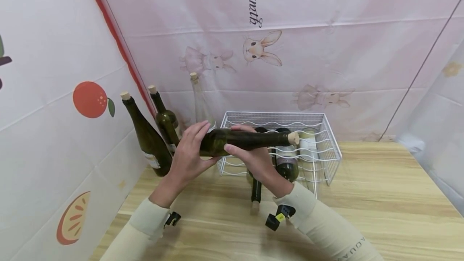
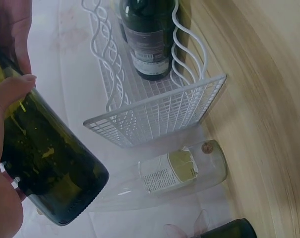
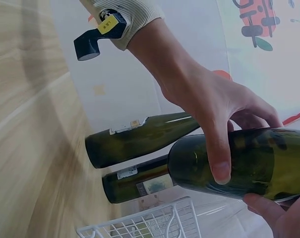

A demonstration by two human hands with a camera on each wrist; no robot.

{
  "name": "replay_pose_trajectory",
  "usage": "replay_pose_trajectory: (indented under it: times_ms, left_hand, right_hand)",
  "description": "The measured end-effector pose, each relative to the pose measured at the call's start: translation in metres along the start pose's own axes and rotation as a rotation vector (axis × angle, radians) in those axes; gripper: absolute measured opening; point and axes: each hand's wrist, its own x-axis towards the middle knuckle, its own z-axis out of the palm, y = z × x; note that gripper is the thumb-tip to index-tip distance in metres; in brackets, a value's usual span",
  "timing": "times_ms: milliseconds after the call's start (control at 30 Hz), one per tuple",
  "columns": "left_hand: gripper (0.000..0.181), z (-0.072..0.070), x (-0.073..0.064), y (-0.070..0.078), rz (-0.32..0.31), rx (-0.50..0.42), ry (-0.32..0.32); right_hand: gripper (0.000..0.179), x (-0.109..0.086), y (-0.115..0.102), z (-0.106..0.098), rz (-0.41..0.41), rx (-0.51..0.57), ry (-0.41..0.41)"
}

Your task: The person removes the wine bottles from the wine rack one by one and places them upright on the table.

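Note:
Both hands hold a dark green wine bottle (image 1: pixel 250 139) lying level in the air, its cork (image 1: pixel 293 138) pointing right. My left hand (image 1: pixel 186 158) grips the base end, fingers over the far side and thumb on the near side. Around the bottle's middle curls my right hand (image 1: pixel 259 164), thumb along the near side. In the left wrist view the bottle's base (image 2: pixel 80 193) slants down beside the white wire rack (image 2: pixel 154 116). The right wrist view has the left thumb pressed against the bottle's green glass (image 3: pixel 254 163), with part of the right hand (image 3: pixel 278 213) below.
Behind the hands, the wire rack (image 1: pixel 332 152) holds a bottle with its cork forward (image 1: pixel 256 192), a dark bottle base forward (image 1: pixel 287 170) and a clear one (image 1: pixel 309 144). Two green bottles (image 1: pixel 146 136) (image 1: pixel 166 122) and a clear bottle (image 1: pixel 201 102) stand left, near the curtained walls.

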Motion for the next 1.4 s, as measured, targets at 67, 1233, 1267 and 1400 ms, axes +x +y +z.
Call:
replay_pose_trajectory:
  times_ms: [67, 1233, 1267, 1400]
  left_hand:
    - [0.107, 0.0, 0.0, 0.001, 0.001, 0.0, -0.006]
    - [0.091, -0.008, 0.001, -0.002, 0.053, 0.163, -0.046]
    - [0.091, -0.008, 0.001, -0.003, 0.052, 0.167, -0.049]
    - [0.09, -0.007, -0.002, -0.005, 0.04, 0.174, -0.061]
  right_hand:
    - [0.05, 0.0, 0.0, 0.0, 0.008, 0.002, 0.0]
    - [0.075, 0.0, 0.007, -0.023, 0.158, -0.064, -0.142]
    - [0.074, 0.0, 0.007, -0.025, 0.16, -0.067, -0.139]
    - [0.072, -0.001, 0.006, -0.032, 0.172, -0.06, -0.145]
